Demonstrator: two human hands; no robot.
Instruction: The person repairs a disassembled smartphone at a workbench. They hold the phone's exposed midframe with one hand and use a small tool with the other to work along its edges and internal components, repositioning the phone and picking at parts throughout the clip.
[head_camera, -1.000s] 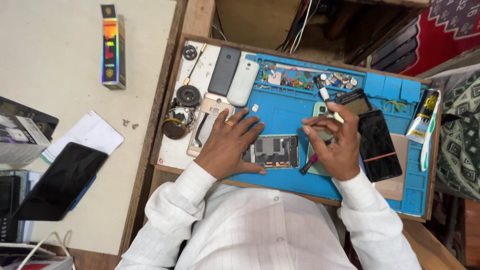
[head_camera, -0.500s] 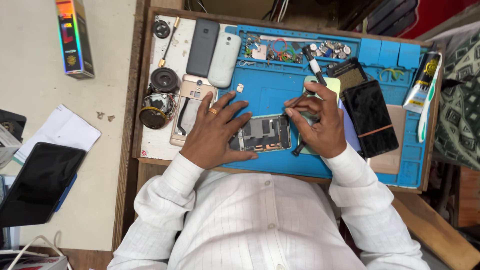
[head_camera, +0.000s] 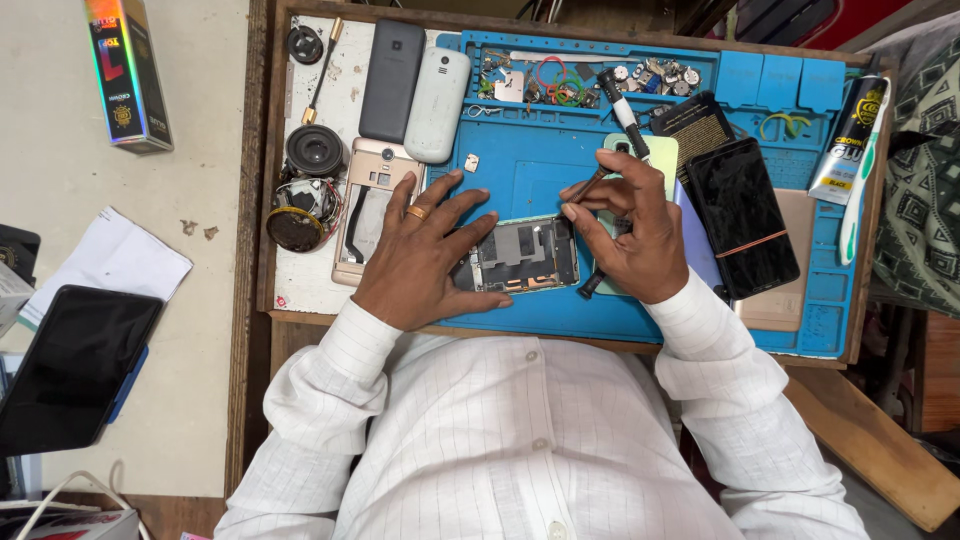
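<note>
An opened phone (head_camera: 525, 255) with its back cover off lies on a blue work mat (head_camera: 520, 170), directly between the person's two hands and close to the near edge of the bench. The left hand (head_camera: 425, 255), fingers spread wide and a ring on one of them, presses flat on the phone's left end and pins it to the mat. The right hand (head_camera: 630, 235) is curled just beside the phone's right end, thumb and fingertips pinched around a slim dark tool (head_camera: 590, 183) whose tip points up and away from the phone; a black-handled screwdriver (head_camera: 622, 112) lies just beyond that hand. Along the mat's far edge, shallow moulded compartments (head_camera: 590, 80) hold a scatter of small parts, coloured rubber rings and screws. Left of the mat sit a gold phone frame (head_camera: 372, 205), two bar phones, one dark (head_camera: 392, 80) and one pale (head_camera: 437, 90), and round speaker parts (head_camera: 305, 185). A black phone (head_camera: 740, 215) with a band around it rests right of the hands.
</note>
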